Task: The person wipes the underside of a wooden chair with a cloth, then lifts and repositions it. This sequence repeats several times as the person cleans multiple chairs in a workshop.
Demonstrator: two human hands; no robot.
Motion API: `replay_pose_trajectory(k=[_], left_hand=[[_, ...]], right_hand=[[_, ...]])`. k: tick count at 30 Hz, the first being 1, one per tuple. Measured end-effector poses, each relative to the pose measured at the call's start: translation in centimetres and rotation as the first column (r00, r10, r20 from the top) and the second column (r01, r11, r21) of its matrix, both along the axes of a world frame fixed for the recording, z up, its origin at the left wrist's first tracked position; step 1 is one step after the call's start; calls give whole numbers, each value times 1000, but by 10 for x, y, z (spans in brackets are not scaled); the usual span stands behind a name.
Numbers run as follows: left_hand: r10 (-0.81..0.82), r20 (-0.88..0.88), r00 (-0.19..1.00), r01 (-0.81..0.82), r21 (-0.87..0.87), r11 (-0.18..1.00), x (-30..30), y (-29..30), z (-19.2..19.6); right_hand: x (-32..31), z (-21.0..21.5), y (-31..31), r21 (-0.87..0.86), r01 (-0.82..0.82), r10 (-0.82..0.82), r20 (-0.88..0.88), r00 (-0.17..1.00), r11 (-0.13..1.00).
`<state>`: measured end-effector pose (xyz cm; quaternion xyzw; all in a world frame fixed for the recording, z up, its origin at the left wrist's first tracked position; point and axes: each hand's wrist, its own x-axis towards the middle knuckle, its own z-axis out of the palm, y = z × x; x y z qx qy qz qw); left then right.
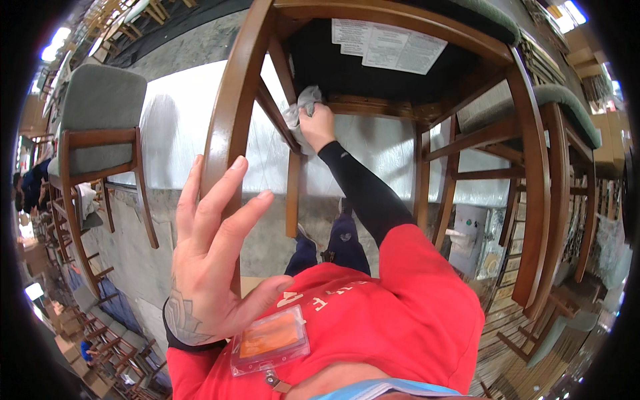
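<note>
A brown wooden chair (230,100) stands before me with its dark underside facing me. Pale printed labels (404,48) are fixed to that underside. My right hand (316,127), closed round a crumpled grey cloth (308,101), reaches between the legs and presses the cloth near a side rail (275,119). Close to the camera, my left hand (217,247) has its fingers spread. Its fingertips overlap the near left leg in view; whether they touch it I cannot tell.
Plastic-wrapped white surface (180,127) lies beneath and behind the chair. A grey upholstered chair (100,120) stands at left, another wooden chair (560,120) close on the right. More chairs (117,340) line the lower left. Cardboard boxes (603,137) are stacked at far right.
</note>
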<state>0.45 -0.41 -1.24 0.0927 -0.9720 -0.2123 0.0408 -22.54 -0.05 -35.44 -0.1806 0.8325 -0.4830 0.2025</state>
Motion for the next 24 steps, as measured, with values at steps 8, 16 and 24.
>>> replay_pose_trajectory(k=[8,16,24], left_hand=[[-69,-5,998,69,8,998,-12,1,7],[-82,-68,994,83,20,996,-14,-6,5],[-48,-73,996,53,67,996,-8,-3,3]], right_hand=[[-74,76,-3,347,-271,380,-922,77,898],[-48,-67,24,768,-126,729,-638,-250,628],[-42,8,87,388,-624,733,-300,610,678]])
